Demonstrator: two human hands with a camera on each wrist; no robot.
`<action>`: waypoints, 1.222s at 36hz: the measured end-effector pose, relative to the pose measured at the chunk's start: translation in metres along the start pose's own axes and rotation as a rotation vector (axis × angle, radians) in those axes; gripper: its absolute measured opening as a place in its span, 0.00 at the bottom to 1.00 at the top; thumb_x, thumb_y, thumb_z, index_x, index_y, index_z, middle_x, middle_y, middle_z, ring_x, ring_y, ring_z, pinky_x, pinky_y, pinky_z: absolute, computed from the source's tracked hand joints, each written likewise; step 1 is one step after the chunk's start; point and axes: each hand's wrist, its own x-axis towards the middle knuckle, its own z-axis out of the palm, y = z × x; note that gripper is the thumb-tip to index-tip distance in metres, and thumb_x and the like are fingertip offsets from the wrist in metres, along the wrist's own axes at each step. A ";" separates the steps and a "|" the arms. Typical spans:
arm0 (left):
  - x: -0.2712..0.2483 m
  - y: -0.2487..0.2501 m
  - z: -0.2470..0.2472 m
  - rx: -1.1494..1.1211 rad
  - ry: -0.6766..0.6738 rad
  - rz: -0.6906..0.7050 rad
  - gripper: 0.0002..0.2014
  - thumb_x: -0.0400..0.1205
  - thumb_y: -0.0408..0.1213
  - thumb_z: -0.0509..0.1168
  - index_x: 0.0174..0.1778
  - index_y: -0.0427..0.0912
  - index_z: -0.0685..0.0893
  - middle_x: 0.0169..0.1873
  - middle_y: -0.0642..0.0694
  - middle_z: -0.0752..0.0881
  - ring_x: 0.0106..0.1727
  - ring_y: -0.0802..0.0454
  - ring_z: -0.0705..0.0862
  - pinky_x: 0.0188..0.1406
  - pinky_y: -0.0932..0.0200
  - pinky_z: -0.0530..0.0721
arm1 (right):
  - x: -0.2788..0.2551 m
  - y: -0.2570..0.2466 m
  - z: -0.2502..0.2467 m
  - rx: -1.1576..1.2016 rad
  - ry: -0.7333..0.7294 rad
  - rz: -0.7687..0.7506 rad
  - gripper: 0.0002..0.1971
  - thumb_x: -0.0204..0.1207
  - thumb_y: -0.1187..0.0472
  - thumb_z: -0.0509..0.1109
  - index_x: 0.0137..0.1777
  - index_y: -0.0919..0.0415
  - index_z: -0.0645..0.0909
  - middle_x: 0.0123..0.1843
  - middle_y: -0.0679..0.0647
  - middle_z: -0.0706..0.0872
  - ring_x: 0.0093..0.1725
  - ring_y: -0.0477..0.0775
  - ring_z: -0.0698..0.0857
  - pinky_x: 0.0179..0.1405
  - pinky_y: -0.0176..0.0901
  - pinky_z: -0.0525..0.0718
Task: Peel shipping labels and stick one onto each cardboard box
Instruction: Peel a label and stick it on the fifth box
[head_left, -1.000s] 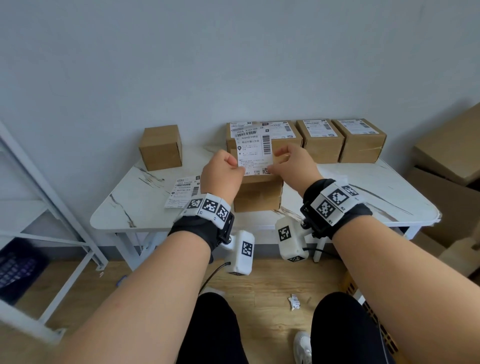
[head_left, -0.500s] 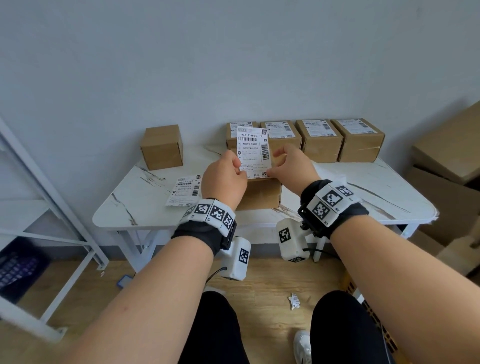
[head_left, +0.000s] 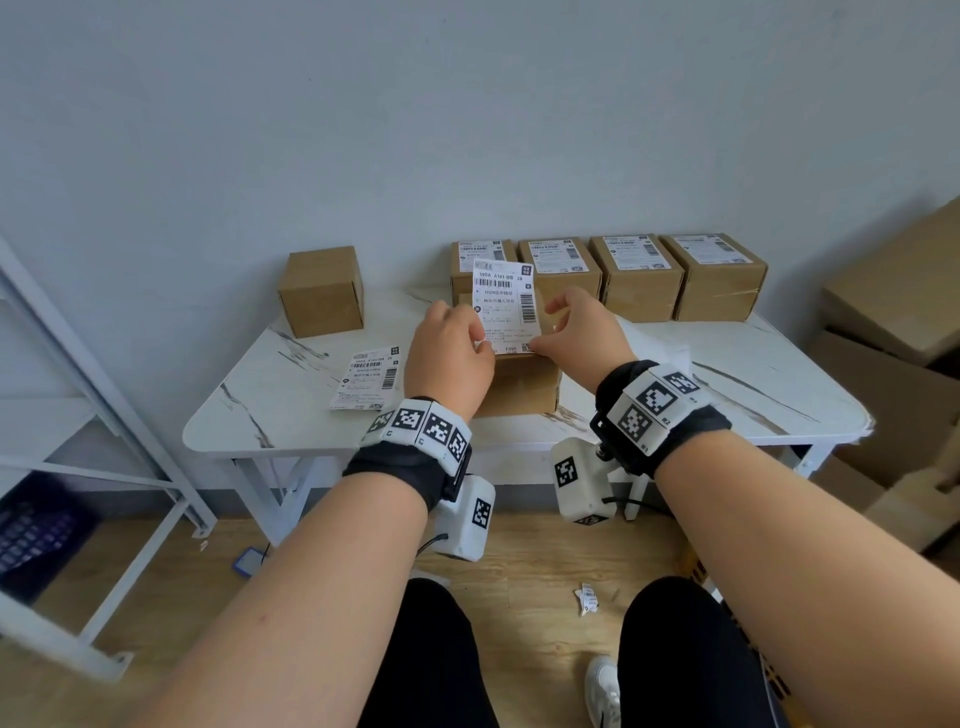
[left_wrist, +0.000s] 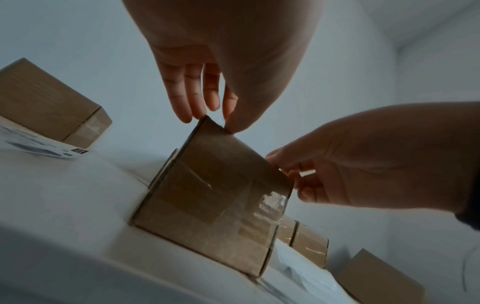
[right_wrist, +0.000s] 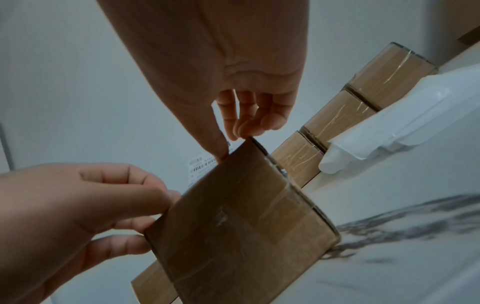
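Note:
A white shipping label (head_left: 506, 306) stands nearly upright over a brown cardboard box (head_left: 519, 387) at the table's front middle. My left hand (head_left: 485, 345) pinches the label's lower left corner and my right hand (head_left: 535, 345) pinches its lower right corner, both at the box's near top edge. The left wrist view shows the left fingers (left_wrist: 185, 111) at the box (left_wrist: 215, 195) corner. In the right wrist view the right thumb and fingers pinch at the box (right_wrist: 241, 226) edge, with the label (right_wrist: 202, 166) behind. An unlabelled box (head_left: 322, 291) sits at the back left.
Several labelled boxes (head_left: 636, 270) stand in a row along the wall. A loose label (head_left: 366, 379) lies on the white marble table (head_left: 249, 410) to the left. White backing sheets (head_left: 660, 348) lie to the right. A metal rack (head_left: 78, 364) is left, big cartons (head_left: 893, 312) right.
The label has swung from leaning toward me to standing nearly upright. Both hands have dropped slightly, bringing its lower edge to the box's near top edge.

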 end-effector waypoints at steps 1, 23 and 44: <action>0.000 -0.001 0.001 -0.021 -0.001 -0.004 0.02 0.78 0.34 0.67 0.44 0.43 0.81 0.52 0.46 0.78 0.49 0.46 0.82 0.47 0.53 0.82 | 0.000 0.001 -0.001 0.003 -0.003 0.004 0.23 0.73 0.63 0.76 0.66 0.60 0.75 0.51 0.50 0.76 0.49 0.51 0.77 0.32 0.31 0.69; 0.003 -0.006 -0.009 -0.218 -0.070 -0.173 0.09 0.80 0.34 0.67 0.51 0.44 0.91 0.52 0.46 0.90 0.53 0.50 0.86 0.53 0.66 0.77 | -0.002 -0.015 0.015 -0.168 -0.049 0.032 0.36 0.64 0.40 0.78 0.68 0.56 0.71 0.64 0.57 0.77 0.62 0.59 0.80 0.61 0.56 0.82; 0.017 -0.012 -0.006 0.073 -0.280 0.044 0.20 0.83 0.33 0.55 0.61 0.59 0.85 0.67 0.59 0.80 0.69 0.48 0.70 0.68 0.46 0.70 | 0.020 0.006 0.019 -0.136 -0.014 0.014 0.15 0.69 0.61 0.68 0.26 0.39 0.81 0.57 0.54 0.84 0.56 0.60 0.83 0.55 0.56 0.86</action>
